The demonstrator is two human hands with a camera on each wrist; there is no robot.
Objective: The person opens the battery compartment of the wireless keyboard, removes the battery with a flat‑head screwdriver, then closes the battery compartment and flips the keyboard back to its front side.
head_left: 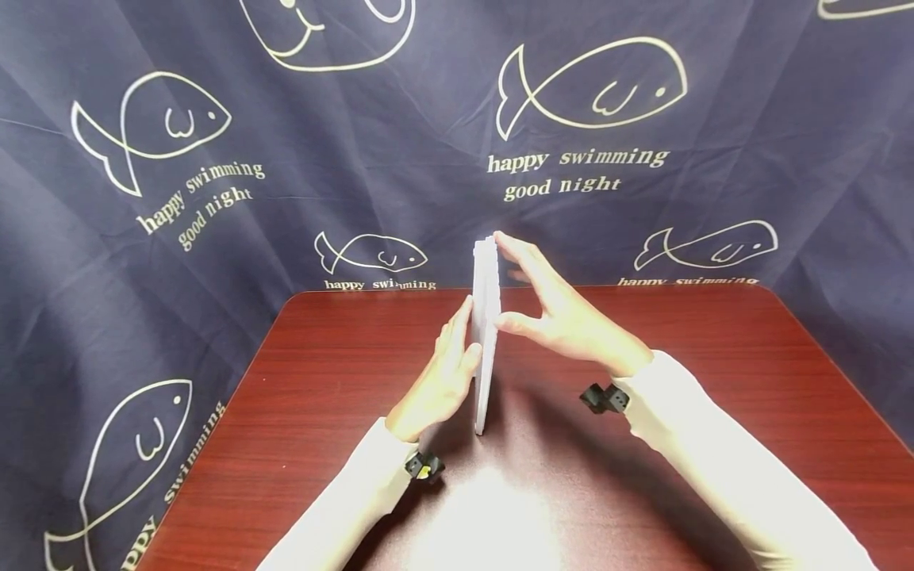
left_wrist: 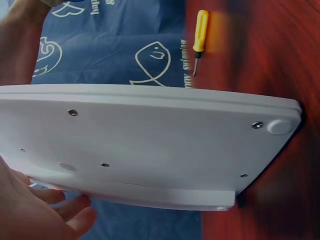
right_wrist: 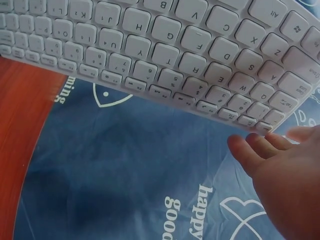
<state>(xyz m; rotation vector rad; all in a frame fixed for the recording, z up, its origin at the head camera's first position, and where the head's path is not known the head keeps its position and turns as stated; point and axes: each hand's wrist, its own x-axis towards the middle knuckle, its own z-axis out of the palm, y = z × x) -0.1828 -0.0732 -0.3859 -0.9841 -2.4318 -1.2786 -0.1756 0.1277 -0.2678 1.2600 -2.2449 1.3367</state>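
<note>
A white keyboard [head_left: 487, 325] stands on its short end on the table, thin edge towards me. My left hand [head_left: 444, 371] is at its underside, with fairly straight fingers. In the left wrist view these fingers [left_wrist: 77, 212] reach the long edge of the screw-dotted underside. On the key side is my right hand [head_left: 564, 313], fingers reaching to the raised end and thumb apart from them, near the long edge. The right wrist view shows the keys [right_wrist: 170, 55] and the right fingertips [right_wrist: 245, 150] by a corner, so close that contact is unclear.
A screwdriver with a yellow handle [left_wrist: 201, 30] lies on the reddish-brown table [head_left: 336, 357], seen in the left wrist view. Behind the table hangs a dark blue curtain [head_left: 443, 159] with fish drawings. Glare covers the table's near middle.
</note>
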